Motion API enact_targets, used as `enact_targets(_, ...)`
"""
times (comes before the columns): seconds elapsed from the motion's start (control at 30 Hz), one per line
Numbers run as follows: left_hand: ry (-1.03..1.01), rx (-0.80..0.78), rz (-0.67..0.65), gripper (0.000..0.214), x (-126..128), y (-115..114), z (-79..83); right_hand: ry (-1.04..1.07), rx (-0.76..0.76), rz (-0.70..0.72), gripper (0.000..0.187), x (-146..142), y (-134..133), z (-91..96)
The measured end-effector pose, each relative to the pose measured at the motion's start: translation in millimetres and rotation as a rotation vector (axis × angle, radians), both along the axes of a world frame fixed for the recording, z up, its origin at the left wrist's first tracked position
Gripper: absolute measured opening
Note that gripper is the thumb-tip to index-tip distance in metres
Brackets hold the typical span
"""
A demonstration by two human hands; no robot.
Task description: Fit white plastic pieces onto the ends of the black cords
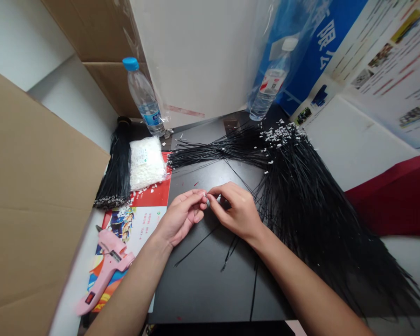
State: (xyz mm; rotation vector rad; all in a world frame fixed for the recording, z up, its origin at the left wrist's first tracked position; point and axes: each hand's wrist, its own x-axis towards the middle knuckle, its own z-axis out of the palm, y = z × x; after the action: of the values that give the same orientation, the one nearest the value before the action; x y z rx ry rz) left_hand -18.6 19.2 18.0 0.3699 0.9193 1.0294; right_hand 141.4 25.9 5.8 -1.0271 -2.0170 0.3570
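My left hand (184,212) pinches a tiny white plastic connector (204,194) between thumb and forefinger, its other fingers curled. Touching almost tip to tip with it, my right hand (236,207) is closed in a pinch on what looks like the end of a thin black wire. A loose black wire (196,247) runs out from beneath the right hand towards the lower left. Behind both hands lies a bundle of black wires (213,151). To the right spreads a large pile of black wires (301,200), many with white connectors (282,133) at their far ends.
On the left are a plastic bag of white connectors (147,163), another black wire bundle (115,163) and a pink glue gun (108,266). Two water bottles (145,100) stand at the back. A cardboard panel (38,200) borders the left; a dark red cloth (399,198) is at right.
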Motion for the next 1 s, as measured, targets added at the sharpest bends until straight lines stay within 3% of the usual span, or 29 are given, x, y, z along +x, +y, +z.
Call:
enact_targets(0.33,0.009,0.0,0.02,0.011,-0.7,-0.3,0.7,0.049,-0.079,0.039,0.009,-0.6,0.4,2.6)
enact_targets(0.77,0.05,0.071,0.025,0.019,-0.1,-0.7,-1.4,0.051,-0.067,0.033,0.011,0.1,1.3,0.9)
enact_targets(1.0,0.118,0.128,0.03,0.023,0.6,-3.2,-0.9,0.1,-0.271,0.018,0.013,-2.8,-1.1,3.8)
